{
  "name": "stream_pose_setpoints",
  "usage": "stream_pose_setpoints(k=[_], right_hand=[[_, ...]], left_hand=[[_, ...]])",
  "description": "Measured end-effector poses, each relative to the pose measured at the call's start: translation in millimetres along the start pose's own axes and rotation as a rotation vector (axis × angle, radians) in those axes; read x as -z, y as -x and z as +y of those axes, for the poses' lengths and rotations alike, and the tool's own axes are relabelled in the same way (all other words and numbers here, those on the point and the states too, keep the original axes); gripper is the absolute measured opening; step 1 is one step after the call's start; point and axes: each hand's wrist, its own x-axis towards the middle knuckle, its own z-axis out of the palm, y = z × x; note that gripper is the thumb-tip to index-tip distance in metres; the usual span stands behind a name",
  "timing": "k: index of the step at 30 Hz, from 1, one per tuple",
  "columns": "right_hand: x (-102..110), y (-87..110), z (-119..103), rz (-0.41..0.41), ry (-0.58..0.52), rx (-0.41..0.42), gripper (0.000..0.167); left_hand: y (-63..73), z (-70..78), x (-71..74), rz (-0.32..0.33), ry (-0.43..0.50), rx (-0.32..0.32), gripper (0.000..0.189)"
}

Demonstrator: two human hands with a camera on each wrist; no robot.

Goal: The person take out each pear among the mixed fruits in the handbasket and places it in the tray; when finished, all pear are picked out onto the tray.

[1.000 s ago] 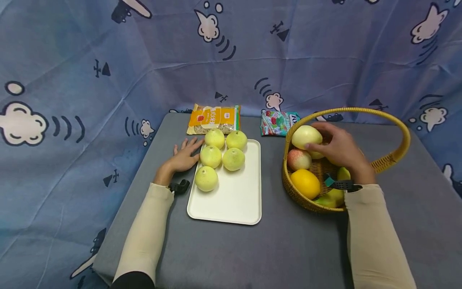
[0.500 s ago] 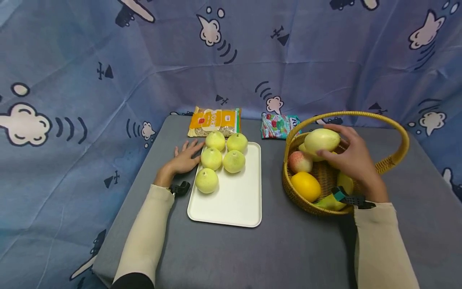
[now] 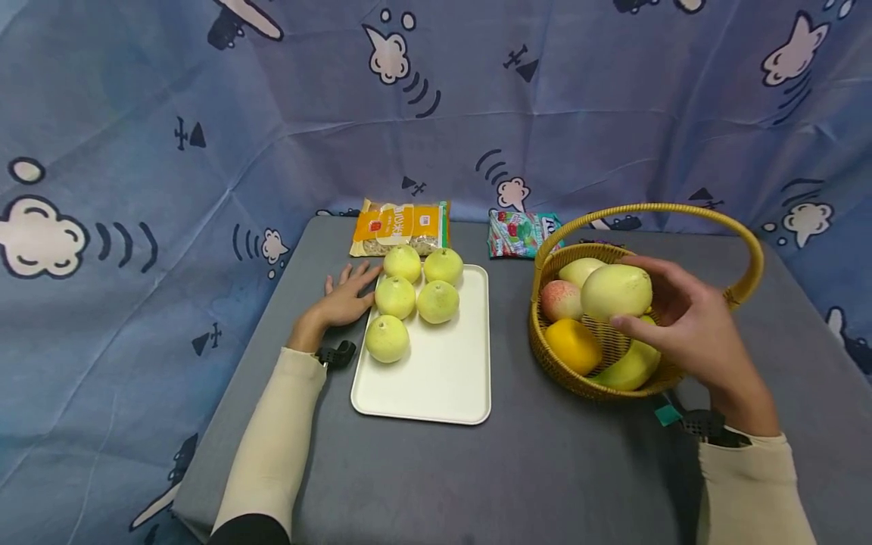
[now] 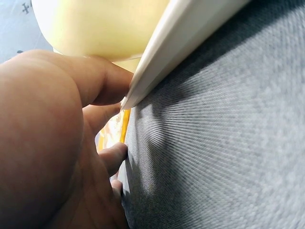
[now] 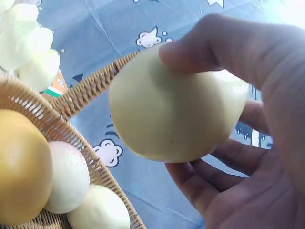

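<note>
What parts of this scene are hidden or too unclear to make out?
- Print on the orange packet and the green packet: too small, head view.
- Floor of the basket: covered by fruit and the right hand, which holds the pale fruit.
- Left hand in the left wrist view: blurred, too close, its fingers largely hidden beside the tray.

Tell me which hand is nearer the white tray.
Left. The left hand lies on the table touching the white tray at its left edge; the right hand holds a pale fruit over the basket.
</note>
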Motion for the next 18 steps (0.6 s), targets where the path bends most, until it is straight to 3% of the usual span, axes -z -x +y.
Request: stream_pose_setpoints(k=[8,14,18], right_hand=[[-18,-1.8,-20,-0.125,-0.011,0.029,0.079],[-49,-13.6,-29,-0.231,-0.067,0.094,0.078],[-77,-22.7,-29,-0.303,-0.119,0.079,0.074]], left_hand=[[-0.5,-3.6,-1.2,0.018,-0.009,-0.008,0.067],[-1.2,-4.0,-0.3,0.016,-0.008,-0.012,0.067],[0.2,-1.6,0.8,0.006,-0.008,-0.005,0.067]])
